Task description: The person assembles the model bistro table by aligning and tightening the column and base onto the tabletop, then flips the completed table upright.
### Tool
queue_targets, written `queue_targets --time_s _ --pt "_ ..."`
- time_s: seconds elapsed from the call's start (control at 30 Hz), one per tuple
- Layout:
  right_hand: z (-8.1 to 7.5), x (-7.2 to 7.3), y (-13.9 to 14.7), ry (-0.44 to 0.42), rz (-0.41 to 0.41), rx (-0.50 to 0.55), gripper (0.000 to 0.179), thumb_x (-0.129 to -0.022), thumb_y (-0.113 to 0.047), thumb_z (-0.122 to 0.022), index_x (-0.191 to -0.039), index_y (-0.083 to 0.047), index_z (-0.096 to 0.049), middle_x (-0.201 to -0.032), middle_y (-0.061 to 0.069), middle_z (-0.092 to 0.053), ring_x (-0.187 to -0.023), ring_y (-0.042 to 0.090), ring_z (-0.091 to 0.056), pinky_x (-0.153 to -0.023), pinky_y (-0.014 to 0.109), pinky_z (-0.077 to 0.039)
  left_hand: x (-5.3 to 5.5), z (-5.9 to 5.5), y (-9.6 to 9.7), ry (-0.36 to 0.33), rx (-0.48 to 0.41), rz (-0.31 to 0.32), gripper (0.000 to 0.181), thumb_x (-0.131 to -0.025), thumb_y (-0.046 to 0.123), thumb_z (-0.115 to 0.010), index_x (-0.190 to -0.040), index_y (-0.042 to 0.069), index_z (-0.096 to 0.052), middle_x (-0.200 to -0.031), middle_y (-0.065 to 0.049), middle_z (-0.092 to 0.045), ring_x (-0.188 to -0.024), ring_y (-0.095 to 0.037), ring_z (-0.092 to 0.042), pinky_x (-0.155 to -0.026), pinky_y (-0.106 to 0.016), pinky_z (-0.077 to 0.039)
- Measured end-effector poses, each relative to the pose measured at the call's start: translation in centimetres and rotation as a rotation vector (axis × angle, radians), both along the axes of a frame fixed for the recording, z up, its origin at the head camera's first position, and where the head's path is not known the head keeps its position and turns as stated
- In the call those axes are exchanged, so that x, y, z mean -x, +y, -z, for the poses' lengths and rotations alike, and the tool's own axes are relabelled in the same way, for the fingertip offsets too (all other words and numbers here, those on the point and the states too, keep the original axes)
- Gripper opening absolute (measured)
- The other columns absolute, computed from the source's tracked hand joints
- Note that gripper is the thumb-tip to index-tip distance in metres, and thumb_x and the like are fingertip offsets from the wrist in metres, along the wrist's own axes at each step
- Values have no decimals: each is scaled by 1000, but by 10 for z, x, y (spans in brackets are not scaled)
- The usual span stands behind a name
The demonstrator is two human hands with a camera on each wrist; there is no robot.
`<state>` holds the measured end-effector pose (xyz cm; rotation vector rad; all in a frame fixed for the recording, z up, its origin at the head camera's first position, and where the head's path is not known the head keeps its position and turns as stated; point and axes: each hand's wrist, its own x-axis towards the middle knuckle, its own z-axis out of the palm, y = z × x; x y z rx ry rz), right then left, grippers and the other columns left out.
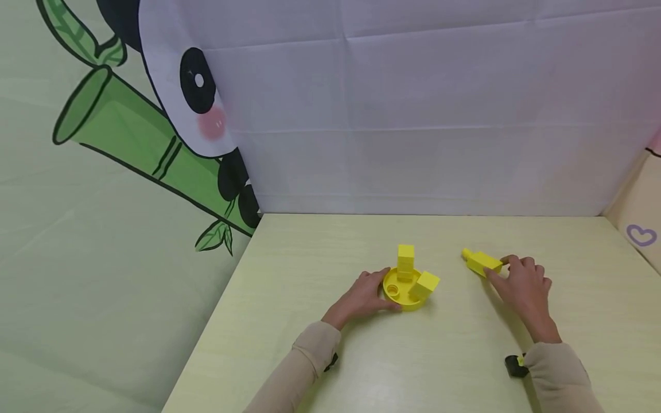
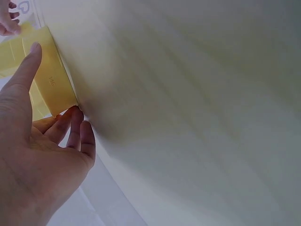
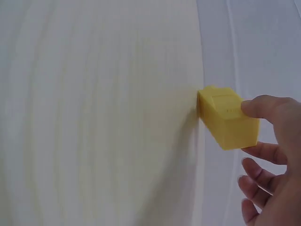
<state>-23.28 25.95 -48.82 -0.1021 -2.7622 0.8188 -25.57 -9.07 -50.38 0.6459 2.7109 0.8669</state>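
My left hand [image 1: 363, 295] grips the rim of a round yellow base [image 1: 404, 300], thumb on the near side and fingers on the far side. Two yellow square-sided blocks stand on this base, an upright block [image 1: 405, 258] at the back and a leaning block [image 1: 426, 284] on the right. On its left is a round socket [image 1: 393, 291]. To the right, my right hand [image 1: 525, 287] pinches a yellow bottle-shaped block [image 1: 482, 263] by its wide end, between thumb and index finger. The narrow knob points left. The right wrist view shows this block [image 3: 228, 120] close up.
Both hands work over a pale wooden table [image 1: 320, 246]. A white cloth wall [image 1: 413, 115] rises along its back edge, and a green printed cloth [image 1: 103, 275] hangs at the left. A black wrist device [image 1: 515, 366] is by the right sleeve.
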Motion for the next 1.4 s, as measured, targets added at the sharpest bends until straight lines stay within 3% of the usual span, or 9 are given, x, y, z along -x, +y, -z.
queue_targets --time_s 0.17,0.37,0.57,0.7,0.8,0.9,1.07,1.4 --pt "-15 0 -10 109 -15 26 52 -98 -39 -68 -117 10 -61 -113 30 -51 -106 53 -43 -82 70 -30 -1 -2 0 4 -1 -3 98 -85 51 -84 -160 8 -37 -156 -2 -49 -124 -21 -46 -108 -38 -40" --pt "-47 0 -32 252 -72 86 45 -93 -31 -72 -111 9 -63 -107 26 -53 -98 47 -46 -83 68 -29 -1 -3 0 6 1 6 99 -85 51 -84 -160 8 -37 -157 -3 -49 -123 -22 -46 -108 -37 -41" --pt "-79 -2 -62 371 -290 140 32 -86 -12 -81 -106 7 -65 -103 23 -54 -91 41 -51 -82 56 -31 0 -5 0 6 11 10 99 -86 52 -83 -160 7 -36 -157 -3 -48 -123 -22 -45 -108 -36 -40" --pt "-87 -3 -83 403 -460 79 30 -82 -11 -85 -103 3 -68 -99 16 -57 -87 34 -54 -78 50 -36 0 -6 1 6 -1 13 98 -86 51 -83 -160 7 -38 -156 -3 -49 -120 -21 -45 -106 -35 -41" --pt "-88 -3 -98 368 -550 17 27 -83 -15 -84 -100 -1 -69 -97 11 -59 -86 30 -55 -77 50 -40 0 -5 0 6 -6 14 96 -86 51 -83 -160 9 -39 -154 -1 -51 -118 -20 -46 -104 -35 -42" --pt "-86 -4 -109 279 -594 -35 26 -86 -20 -83 -99 -4 -69 -98 10 -60 -90 30 -55 -78 52 -42 -1 -5 0 5 -5 13 95 -86 50 -83 -160 10 -39 -153 0 -52 -117 -19 -46 -103 -35 -42" --pt "-82 -2 -125 161 -611 -136 30 -88 -27 -82 -101 -4 -68 -100 8 -61 -93 30 -56 -81 54 -46 -1 -5 -1 7 -1 14 96 -86 51 -82 -160 9 -38 -153 0 -52 -118 -19 -46 -102 -35 -42" --pt "-78 2 -141 87 -600 -249 30 -89 -33 -79 -96 -6 -66 -93 3 -57 -84 25 -52 -74 48 -46 0 -4 -1 14 5 15 96 -86 54 -81 -160 11 -38 -153 1 -52 -117 -19 -45 -99 -33 -43"
